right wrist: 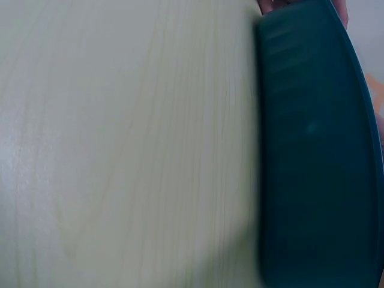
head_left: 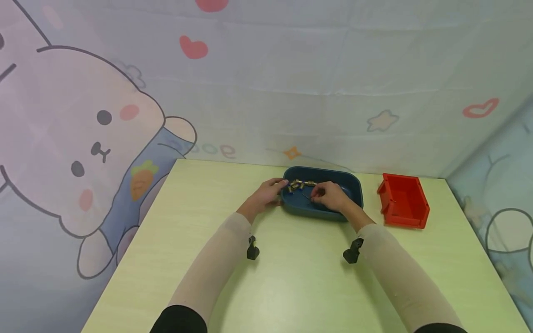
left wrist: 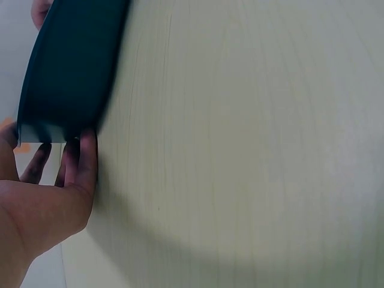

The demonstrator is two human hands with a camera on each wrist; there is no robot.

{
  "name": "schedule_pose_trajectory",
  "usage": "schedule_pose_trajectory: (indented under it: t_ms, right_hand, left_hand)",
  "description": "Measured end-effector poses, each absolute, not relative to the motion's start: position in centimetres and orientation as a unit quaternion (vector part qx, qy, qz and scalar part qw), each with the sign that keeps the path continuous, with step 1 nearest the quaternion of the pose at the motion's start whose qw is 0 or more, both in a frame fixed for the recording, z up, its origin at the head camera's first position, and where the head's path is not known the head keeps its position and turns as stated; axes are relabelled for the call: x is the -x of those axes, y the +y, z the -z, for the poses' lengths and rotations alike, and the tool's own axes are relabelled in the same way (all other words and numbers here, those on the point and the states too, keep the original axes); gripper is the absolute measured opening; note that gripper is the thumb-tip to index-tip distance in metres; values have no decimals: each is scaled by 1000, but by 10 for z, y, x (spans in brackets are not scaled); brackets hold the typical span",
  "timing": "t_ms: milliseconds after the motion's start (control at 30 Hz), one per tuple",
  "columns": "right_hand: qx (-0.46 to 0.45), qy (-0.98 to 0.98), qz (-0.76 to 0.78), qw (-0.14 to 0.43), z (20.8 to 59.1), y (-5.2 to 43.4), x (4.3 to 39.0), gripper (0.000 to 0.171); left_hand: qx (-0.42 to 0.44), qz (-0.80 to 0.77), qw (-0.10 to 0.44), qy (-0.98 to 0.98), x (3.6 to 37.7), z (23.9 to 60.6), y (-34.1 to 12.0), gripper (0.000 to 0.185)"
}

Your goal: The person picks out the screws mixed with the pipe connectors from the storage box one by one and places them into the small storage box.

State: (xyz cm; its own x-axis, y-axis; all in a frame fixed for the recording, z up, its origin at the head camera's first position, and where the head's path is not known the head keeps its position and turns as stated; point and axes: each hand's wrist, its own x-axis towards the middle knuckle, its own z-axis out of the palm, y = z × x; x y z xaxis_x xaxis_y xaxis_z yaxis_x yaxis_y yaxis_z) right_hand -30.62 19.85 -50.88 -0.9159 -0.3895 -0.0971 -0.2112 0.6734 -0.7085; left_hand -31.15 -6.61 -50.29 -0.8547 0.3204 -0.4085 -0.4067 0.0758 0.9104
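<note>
A dark blue tub [head_left: 318, 213] stands near the table's back edge. Inside its left half lie several small brass-coloured pieces [head_left: 296, 184], some with blue parts. My left hand [head_left: 268, 194] grips the tub's left end; in the left wrist view its thumb is by the rim and the fingers bend against the end wall. My right hand [head_left: 329, 196] reaches into the tub with thumb and fingertips drawn together, pinching a small, thin dark piece [head_left: 306, 197] close over the floor. From the right wrist camera, the tub wall [right wrist: 318, 138] hides that hand's fingers.
A red open bin [head_left: 404, 201] stands right of the tub, with a gap between them. Underneath is a pale wood-grain table [head_left: 291, 277]. A printed cloth [head_left: 270, 92] hangs directly behind the table's back edge, and another stretch hangs along the right side.
</note>
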Motion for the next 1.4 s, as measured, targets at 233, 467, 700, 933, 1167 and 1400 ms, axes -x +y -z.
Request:
schedule_pose_trajectory:
  t_ms: [233,467,700,933,1167,1400]
  right_hand:
    - [178,905,359,145,509,199,307,6]
    - [187,906,349,150,509,198,308,5]
    - [209,906,339,145,511,198,310,8]
    - [212,909,332,134,513,199,311,5]
    - [208,911,332,132,510,197,311,5]
    - [207,909,334,135,509,198,308,6]
  left_hand:
    - [32,-681,267,681,313,505,-66,60]
    - [32,-678,263,686,312,505,-67,61]
    - [29,-676,264,687,311,503,-67,60]
    - [23,-676,266,687,311,502,-67,60]
    - [25,-670,266,692,311,500,-67,60]
    - [26,-668,266,694,309,500,-67,60]
